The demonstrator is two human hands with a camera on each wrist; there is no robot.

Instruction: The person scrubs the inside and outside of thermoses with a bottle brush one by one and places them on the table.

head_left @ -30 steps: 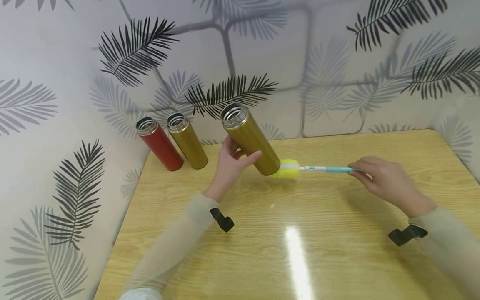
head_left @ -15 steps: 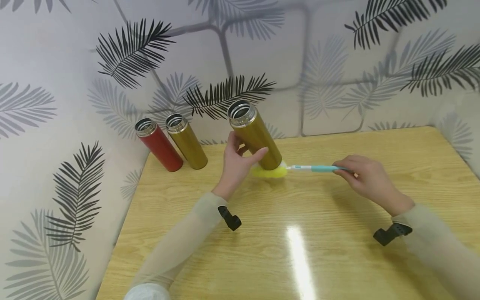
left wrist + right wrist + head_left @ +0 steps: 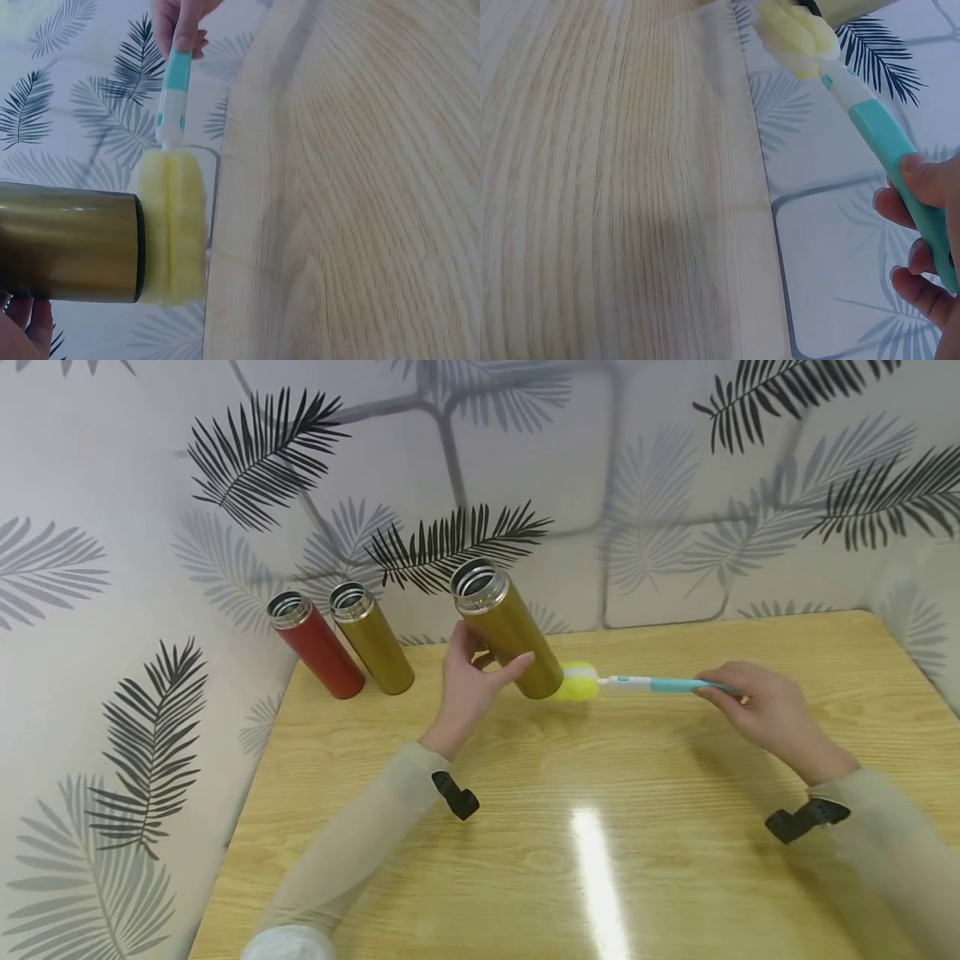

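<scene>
My left hand (image 3: 472,689) grips a gold thermos bottle (image 3: 517,639) around its side, raised off the table. The bottle leans to the left, its mouth uncapped with a steel rim. In my right hand (image 3: 772,710) is a sponge bottle brush (image 3: 675,685), pinched by the end of its teal and white handle. The brush's yellow sponge head (image 3: 174,225) lies against the bottle's dark base in the left wrist view. From the right wrist, the fingers curl round the teal handle (image 3: 885,139), with the sponge pointing away.
A red thermos bottle (image 3: 318,647) and a second gold thermos bottle (image 3: 375,639), both uncapped, stand side by side at the table's back left. The wooden table (image 3: 525,843) meets a leaf-patterned wall (image 3: 660,560) behind.
My right hand first moves the brush left under the bottle's base, then draws it back right. The bottle in my left hand shifts slightly right and up, then stays nearly still.
</scene>
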